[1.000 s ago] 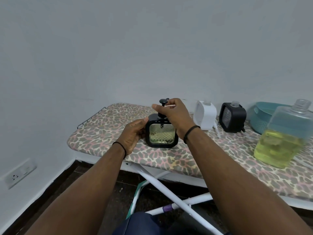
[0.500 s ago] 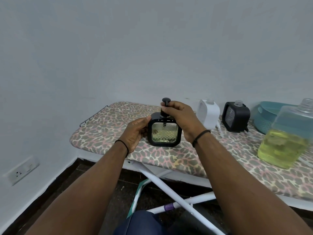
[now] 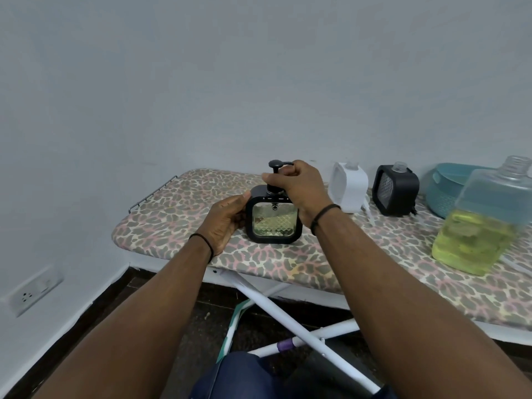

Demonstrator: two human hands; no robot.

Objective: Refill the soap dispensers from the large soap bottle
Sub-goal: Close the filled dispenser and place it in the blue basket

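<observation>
A square black soap dispenser with a clear patterned window showing yellowish soap stands on the leopard-print ironing board. My left hand holds its left side. My right hand is closed around the black pump head on top of it. Further right stand a white dispenser and a second black dispenser, both with open necks and no pumps. The large clear soap bottle, uncapped and about half full of yellow-green liquid, stands at the right.
A teal plastic basket sits behind the large bottle by the wall. The board's white crossed legs stand below on the dark floor. A wall socket is low on the left wall.
My right hand has shifted on the pump head, curling more tightly around it. The dispenser stays in the same spot under my left hand. The view moved slightly left.
</observation>
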